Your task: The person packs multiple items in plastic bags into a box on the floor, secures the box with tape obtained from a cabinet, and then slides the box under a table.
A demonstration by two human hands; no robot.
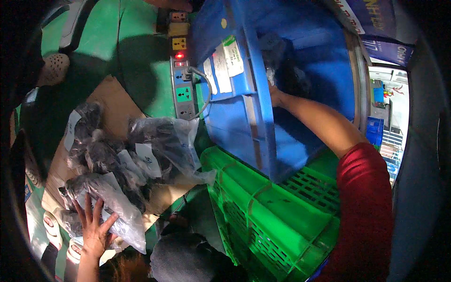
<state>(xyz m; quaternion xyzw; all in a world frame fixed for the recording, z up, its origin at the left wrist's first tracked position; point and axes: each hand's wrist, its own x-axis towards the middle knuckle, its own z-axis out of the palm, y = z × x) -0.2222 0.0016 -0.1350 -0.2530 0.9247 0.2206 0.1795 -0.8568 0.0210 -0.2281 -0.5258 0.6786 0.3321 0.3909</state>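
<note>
Fingers of the person's left hand spread wide over a clear plastic bag at lower left, resting on top without closing round it. That bag lies at the near end of a loose heap of similar bags on a brown cardboard sheet. A slide seems the likeliest trouble here: the film looks slick, so a sideways push could send one off the cardboard.

Farther right, the right arm, in a red sleeve, reaches past a green slatted crate into a big blue plastic crate. Wall and shadow hide most of the right hand — whether it grips anything, I cannot tell. The blue crate appears to lean, and weight on its rim might tip it. Just beyond runs a power strip, a red light glowing, its grey cable looping beside the crate; a shift of the crate could tug the plug loose.

The near bag looks puffy and crumpled, milky where light falls, its dark contents blurred beneath. The farther bags are clearer — dark, lumpy shapes inside, with white labels on several.
</note>
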